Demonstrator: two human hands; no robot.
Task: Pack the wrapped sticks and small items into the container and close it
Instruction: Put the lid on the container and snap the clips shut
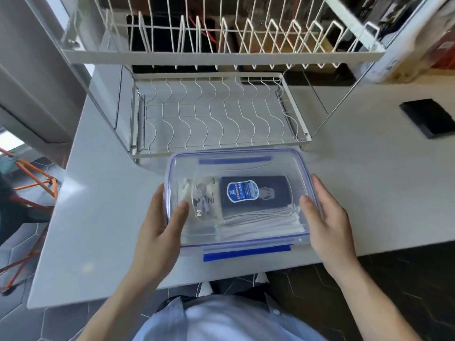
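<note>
A clear plastic container (246,166) with a blue-trimmed lid on top sits on the white counter near its front edge. Through the lid I see a dark box with a blue label (251,193), a white cable in a bag (204,200) and a stack of white wrapped sticks (261,225). My left hand (160,225) holds the container's left side, thumb on the lid. My right hand (327,217) lies against the right side with straight fingers, thumb on the lid. The blue front latch (246,253) sticks out flat.
A white wire dish rack (216,119) stands directly behind the container, with an upper tier overhead. A black flat object (429,118) lies on the counter at the right. The counter's front edge is close to my body. Orange metal legs show at the left.
</note>
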